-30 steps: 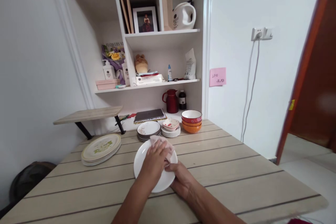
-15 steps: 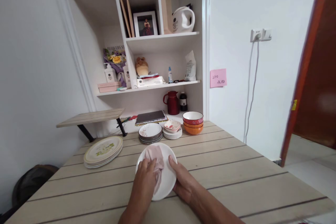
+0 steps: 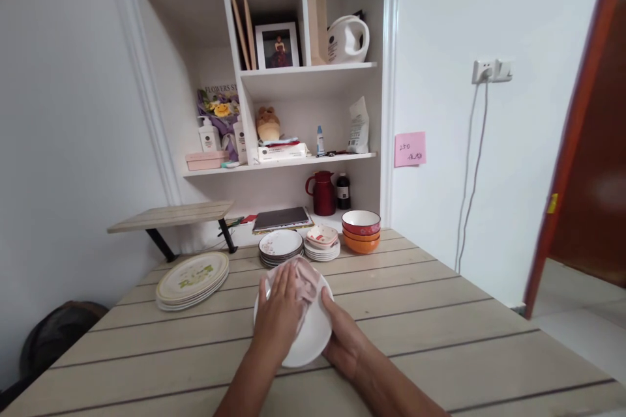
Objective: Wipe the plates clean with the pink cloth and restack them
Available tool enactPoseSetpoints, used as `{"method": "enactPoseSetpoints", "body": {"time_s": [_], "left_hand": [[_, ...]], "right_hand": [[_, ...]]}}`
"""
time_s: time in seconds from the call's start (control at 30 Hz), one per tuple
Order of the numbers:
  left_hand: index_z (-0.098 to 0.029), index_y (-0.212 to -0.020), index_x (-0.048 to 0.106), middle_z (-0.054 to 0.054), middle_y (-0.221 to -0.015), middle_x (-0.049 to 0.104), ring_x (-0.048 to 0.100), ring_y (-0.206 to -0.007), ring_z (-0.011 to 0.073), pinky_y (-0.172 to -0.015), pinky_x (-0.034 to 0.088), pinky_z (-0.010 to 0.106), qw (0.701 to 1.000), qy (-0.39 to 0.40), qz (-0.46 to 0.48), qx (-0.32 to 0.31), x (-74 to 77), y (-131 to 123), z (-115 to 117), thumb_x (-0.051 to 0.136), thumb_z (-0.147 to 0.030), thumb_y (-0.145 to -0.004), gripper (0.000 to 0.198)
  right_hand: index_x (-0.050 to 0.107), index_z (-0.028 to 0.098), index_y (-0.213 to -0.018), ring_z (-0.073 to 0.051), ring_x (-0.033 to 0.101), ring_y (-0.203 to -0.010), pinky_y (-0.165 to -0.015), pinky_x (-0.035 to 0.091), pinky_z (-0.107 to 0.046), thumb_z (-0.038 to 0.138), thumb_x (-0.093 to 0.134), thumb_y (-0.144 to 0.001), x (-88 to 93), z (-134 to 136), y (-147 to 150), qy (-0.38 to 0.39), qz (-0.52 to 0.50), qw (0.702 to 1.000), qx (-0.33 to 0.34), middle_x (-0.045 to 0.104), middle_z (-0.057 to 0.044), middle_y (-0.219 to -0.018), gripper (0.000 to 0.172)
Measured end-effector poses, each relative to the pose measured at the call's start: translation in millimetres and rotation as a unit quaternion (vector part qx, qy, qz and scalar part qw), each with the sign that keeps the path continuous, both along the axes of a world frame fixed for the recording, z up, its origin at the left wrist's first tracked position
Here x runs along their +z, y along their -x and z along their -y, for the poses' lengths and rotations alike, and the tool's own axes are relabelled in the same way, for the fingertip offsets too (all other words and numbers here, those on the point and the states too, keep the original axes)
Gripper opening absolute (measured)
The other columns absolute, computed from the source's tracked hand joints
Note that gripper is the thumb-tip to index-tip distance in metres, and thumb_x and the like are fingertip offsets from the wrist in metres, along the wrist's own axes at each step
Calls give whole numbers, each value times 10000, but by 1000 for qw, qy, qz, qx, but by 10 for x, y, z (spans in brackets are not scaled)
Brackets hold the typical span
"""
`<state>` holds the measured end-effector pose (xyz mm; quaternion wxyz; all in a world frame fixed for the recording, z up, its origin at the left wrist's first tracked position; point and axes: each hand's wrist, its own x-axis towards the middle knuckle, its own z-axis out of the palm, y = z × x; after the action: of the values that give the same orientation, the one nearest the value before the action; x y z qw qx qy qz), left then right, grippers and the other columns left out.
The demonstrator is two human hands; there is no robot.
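A round white plate (image 3: 313,337) is tilted up over the table in front of me. My right hand (image 3: 345,335) grips its right edge, thumb on the front and the other fingers behind. A pale pink cloth (image 3: 307,280) lies bunched against the upper part of the plate. My left hand (image 3: 278,309) presses that cloth onto the plate with its fingers stretched over it. The palm side of the left hand is hidden, and part of the plate's left side is covered by it.
Beyond the plate stand a stack of dark-rimmed plates (image 3: 281,244), small white dishes (image 3: 323,247) and nested bowls (image 3: 360,232). Larger patterned plates (image 3: 193,277) are stacked at left beside a raised wooden shelf (image 3: 171,215). A red jug (image 3: 323,194) stands at the back.
My left hand has slid the cloth up and slightly right across the plate, its fingers now straighter. My right hand keeps hold of the plate's edge. The view has shifted slightly.
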<state>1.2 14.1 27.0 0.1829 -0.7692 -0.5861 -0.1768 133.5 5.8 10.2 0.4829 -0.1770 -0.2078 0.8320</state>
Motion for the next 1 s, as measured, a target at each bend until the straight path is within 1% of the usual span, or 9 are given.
{"method": "enactPoseSetpoints", "body": {"time_s": [0.1,0.17,0.23,0.33,0.47,0.67,0.8,0.93,1.0], "left_hand": [[-103,-1410,419,162,-1461,438,380,-1371,270,-1106,331,516,999,-14,9,44,-227,99,-72,422,-184,-876,540],[-72,-1369,472,178,-1432,471,407,-1352,282,-1087,380,470,999,-7,8,38,-425,153,-71,453,-178,-860,521],[-74,-1366,477,183,-1434,465,403,-1353,288,-1077,398,469,999,-18,16,27,-585,180,-26,447,-148,-849,524],[-90,-1382,465,169,-1471,413,365,-1374,292,-1096,377,474,999,4,38,9,-680,172,91,443,-159,-851,537],[-91,-1412,428,151,-1492,378,315,-1399,281,-1129,334,457,991,95,85,-29,-600,150,211,419,-89,-809,603],[-176,-1472,323,70,-1535,313,228,-1435,267,-1138,290,495,985,135,101,-45,-387,122,130,357,-37,-788,699],[-206,-1470,333,31,-1541,311,234,-1434,263,-1143,269,512,989,127,72,-33,-232,30,4,342,-37,-794,697],[-196,-1449,377,66,-1531,336,273,-1424,263,-1144,262,512,994,91,49,-41,-74,-7,-98,422,-116,-825,631],[-181,-1442,387,86,-1523,352,292,-1416,262,-1141,265,512,997,60,49,-24,-32,-2,-139,440,-168,-853,591]], "right_hand": [[494,58,-1339,-229,646,-1082,-1006,444,-374,510,388,-955,-11,-42,-18,26,-32,999,-11,659,-179,-1202,602],[482,58,-1346,-233,644,-1085,-999,450,-385,514,376,-957,-27,-68,-32,36,-36,998,-23,663,-183,-1194,608],[492,67,-1336,-236,648,-1078,-989,458,-397,520,389,-951,-42,-82,-40,33,-30,999,-26,673,-180,-1174,604],[538,65,-1288,-245,656,-1061,-977,467,-401,546,424,-930,-56,-80,-41,18,-17,999,-21,692,-176,-1136,611],[579,54,-1239,-247,670,-1025,-957,483,-382,559,500,-892,-66,-67,-38,7,16,999,-29,709,-175,-1093,618],[572,74,-1241,-236,681,-995,-929,500,-384,492,517,-909,-72,-64,-26,-9,20,999,-45,720,-156,-1070,537],[565,73,-1243,-223,671,-1017,-937,496,-370,432,509,-929,-64,-61,-24,-1,-7,999,-52,718,-151,-1079,480],[567,82,-1249,-229,669,-1022,-953,486,-382,430,519,-921,-57,-64,-26,10,-2,998,-57,715,-151,-1089,480],[568,97,-1257,-238,665,-1035,-964,478,-395,450,514,-917,-57,-70,-33,21,0,998,-52,705,-151,-1119,493]]}}
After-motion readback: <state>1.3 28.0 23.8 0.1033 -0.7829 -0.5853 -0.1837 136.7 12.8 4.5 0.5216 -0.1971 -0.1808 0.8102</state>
